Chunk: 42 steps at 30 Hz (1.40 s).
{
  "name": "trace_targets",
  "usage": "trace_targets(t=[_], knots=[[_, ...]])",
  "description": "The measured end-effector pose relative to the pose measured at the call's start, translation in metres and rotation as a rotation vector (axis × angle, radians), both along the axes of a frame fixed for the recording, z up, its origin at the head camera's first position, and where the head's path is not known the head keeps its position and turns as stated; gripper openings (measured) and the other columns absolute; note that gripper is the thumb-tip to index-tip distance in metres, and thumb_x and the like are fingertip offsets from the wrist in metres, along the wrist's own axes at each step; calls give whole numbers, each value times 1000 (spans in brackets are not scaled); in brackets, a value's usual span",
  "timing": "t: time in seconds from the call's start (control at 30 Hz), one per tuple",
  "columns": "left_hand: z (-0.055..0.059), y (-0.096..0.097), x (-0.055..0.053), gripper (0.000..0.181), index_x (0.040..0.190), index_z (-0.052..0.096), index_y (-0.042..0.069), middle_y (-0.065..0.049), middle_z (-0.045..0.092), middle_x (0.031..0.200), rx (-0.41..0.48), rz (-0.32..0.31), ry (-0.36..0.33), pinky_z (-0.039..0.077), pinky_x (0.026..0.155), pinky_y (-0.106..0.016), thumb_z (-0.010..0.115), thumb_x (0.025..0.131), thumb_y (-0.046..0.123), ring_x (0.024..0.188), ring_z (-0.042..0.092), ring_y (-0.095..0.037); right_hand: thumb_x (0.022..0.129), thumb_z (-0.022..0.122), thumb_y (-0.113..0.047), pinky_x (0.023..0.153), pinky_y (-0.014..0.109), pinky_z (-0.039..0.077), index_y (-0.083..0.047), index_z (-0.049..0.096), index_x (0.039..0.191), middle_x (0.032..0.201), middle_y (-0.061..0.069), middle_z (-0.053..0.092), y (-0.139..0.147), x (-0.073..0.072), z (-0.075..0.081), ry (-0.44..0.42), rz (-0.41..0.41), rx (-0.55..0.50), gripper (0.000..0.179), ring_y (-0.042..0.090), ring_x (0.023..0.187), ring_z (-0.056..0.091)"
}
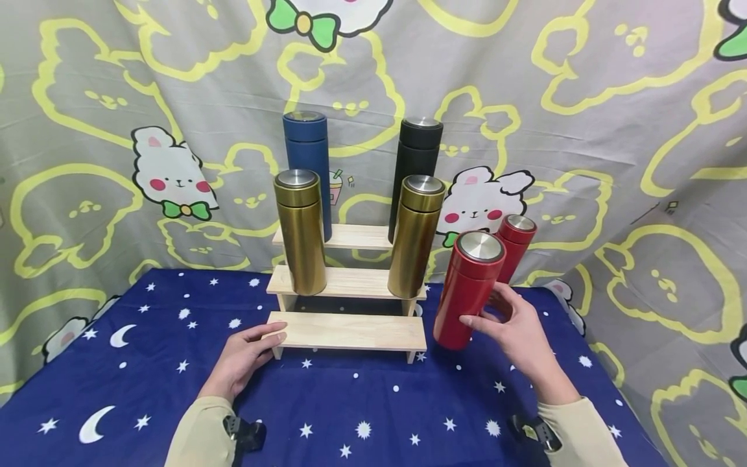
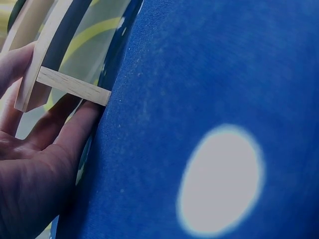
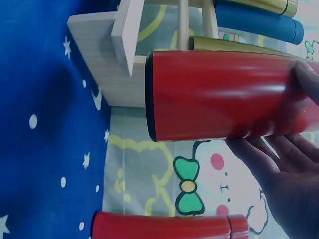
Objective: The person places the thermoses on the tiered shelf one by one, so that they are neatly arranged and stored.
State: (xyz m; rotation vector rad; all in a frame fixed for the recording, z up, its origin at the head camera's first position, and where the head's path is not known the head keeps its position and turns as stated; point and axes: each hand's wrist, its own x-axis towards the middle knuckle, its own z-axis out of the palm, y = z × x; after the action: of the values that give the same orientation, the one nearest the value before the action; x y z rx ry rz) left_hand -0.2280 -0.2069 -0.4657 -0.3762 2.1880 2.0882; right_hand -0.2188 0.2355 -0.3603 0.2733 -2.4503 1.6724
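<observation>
My right hand (image 1: 519,327) grips a red thermos (image 1: 467,295) with a steel-topped lid, thumb on the near side and fingers round the far side. In the right wrist view the thermos (image 3: 219,97) is held above the blue cloth, its dark base toward the stand. My left hand (image 1: 248,357) holds the left end of the lowest step of a three-step wooden stand (image 1: 350,331); the left wrist view shows fingers around the board and beside its leg (image 2: 75,87). Two gold thermoses (image 1: 300,246) (image 1: 413,250) stand on the middle step.
On the top step stand a blue thermos (image 1: 307,149) at left and a black thermos (image 1: 417,152) at right. A second red thermos (image 1: 516,243) stands right of the stand, partly behind the held one. A star-patterned blue cloth (image 1: 362,405) covers the table; a patterned curtain (image 1: 222,97) hangs behind.
</observation>
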Motion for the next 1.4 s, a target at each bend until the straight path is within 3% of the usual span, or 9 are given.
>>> trace_targets(t=[0.27,0.8,1.4], knots=[[-1,0,0,51,131,62,1,-19,44,145,-10,-2,3,44,100,-42,77,87,24,107,58,-14,81,82,-9,91,24,49,-2,51,136,130,16,57,-7,-1,-2,43,53,-44,64,14,113,58],[4,0,1,50,128,64,0,-19,46,143,7,9,3,48,96,-37,78,86,22,103,59,-12,77,84,-5,91,28,50,-5,55,135,126,12,61,-35,-4,5,48,155,-106,64,20,114,59],[1,0,-1,49,128,65,1,-18,47,142,17,14,7,50,92,-31,79,86,22,102,60,-10,78,82,-3,94,37,50,-6,57,134,127,11,60,-73,-6,3,30,290,-159,62,26,118,56]])
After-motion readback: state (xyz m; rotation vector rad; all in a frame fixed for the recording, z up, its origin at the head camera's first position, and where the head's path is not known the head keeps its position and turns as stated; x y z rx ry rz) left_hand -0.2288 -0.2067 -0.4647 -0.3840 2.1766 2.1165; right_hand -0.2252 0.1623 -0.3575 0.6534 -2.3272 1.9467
